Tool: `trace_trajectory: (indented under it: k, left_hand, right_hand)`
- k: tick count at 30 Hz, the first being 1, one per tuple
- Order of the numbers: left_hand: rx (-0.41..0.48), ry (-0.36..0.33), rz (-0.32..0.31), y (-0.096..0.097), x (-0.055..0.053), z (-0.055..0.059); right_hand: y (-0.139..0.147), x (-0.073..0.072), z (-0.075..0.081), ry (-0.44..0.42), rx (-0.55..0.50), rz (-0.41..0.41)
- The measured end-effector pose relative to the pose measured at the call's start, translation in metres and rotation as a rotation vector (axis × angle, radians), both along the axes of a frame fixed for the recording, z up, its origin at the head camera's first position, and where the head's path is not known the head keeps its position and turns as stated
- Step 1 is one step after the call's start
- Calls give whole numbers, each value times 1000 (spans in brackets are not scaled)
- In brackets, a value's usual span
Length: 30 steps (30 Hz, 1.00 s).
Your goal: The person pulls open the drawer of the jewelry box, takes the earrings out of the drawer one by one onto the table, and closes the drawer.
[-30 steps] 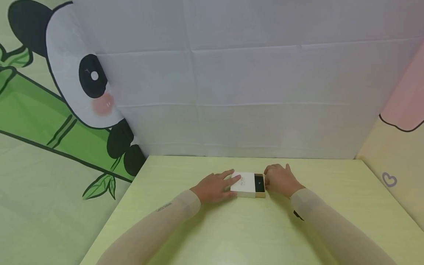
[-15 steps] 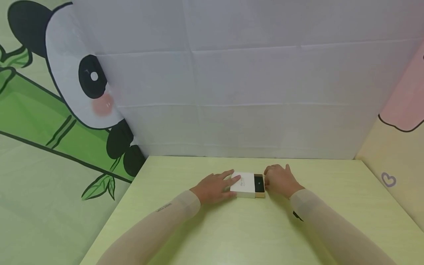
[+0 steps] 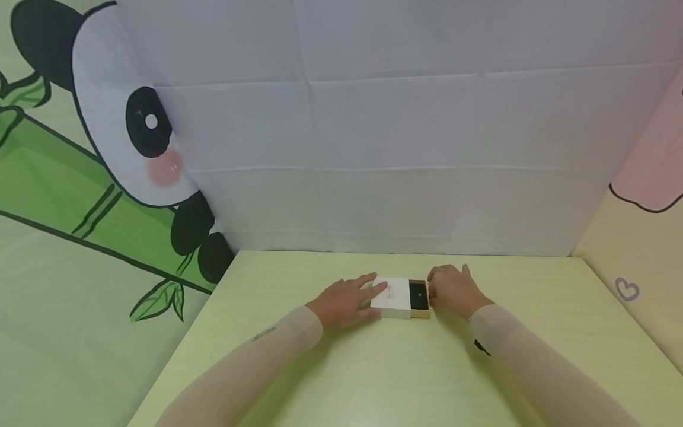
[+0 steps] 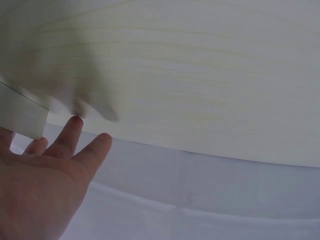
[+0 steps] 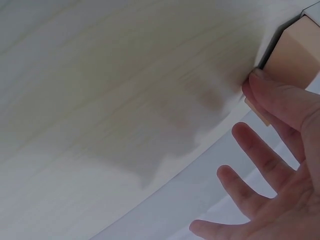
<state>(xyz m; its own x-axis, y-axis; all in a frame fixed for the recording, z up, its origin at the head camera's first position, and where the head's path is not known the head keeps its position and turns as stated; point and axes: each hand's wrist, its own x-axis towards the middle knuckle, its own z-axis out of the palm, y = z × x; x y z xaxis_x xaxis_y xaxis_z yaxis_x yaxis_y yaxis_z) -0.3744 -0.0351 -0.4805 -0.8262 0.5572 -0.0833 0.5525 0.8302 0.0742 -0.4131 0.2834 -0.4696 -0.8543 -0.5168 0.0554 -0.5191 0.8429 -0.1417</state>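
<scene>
**Part-open box (image 3: pixel 401 305) between left hand (image 3: pixel 344 302) and right hand (image 3: pixel 453 290)**

Seen from the head, the box lies flat on a pale yellow table (image 3: pixel 384 367), towards the far edge and a little right of the middle. It has 2 parts: a white cover (image 3: pixel 396 301) with small print on top, and a tan tray (image 3: pixel 420 315) sticking out of the cover's right end. In the exposed part of the tray is a black insert (image 3: pixel 418 294) with a small light mark.

The left hand is spread wide, its fingers resting on the left part of the cover. The left wrist view shows 2 other fingers (image 4: pixel 95 152) standing free of the box, beside the corner of the cover.

The right hand is at the tray's outer end. In the right wrist view its thumb (image 5: pixel 280 95) and forefinger pinch the tray's edge, while 3 other fingers fan out clear of it.

Pale sleeves (image 3: pixel 245 362) run down the arms to the wrists; the left 1 carries dark lettering, too small to read.

Behind the table hangs a creased white sheet (image 3: pixel 373 130). To the left is a panda (image 3: pixel 107 107) drawn with green bamboo (image 3: pixel 58 172); to the right, a purple heart outline (image 3: pixel 626 289) below a pink shape (image 3: pixel 651 154).
</scene>
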Motion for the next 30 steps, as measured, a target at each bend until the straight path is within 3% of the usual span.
trace_trajectory:
  k: [30]
  left_hand:
    - [8,-14,2,-2,-1,-2]
  right_hand:
    - [5,-1,-2,12,7,6]
